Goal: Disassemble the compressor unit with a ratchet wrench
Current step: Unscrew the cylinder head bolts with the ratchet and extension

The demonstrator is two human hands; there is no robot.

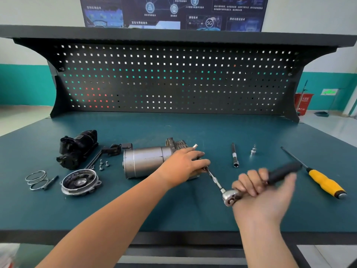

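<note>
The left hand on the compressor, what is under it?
The left hand rests on the right end of the silver compressor unit. The extension of the ratchet wrench runs under its fingers; its tip is covered.

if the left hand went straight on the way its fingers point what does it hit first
Most likely the black extension bar lying right of the compressor: the left hand points right, toward it, over bare bench. Depth is hard to judge.

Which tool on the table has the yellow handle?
The screwdriver lying at the far right, untouched. The ratchet wrench in the right hand has a black handle, and the extension bar has none.
</note>
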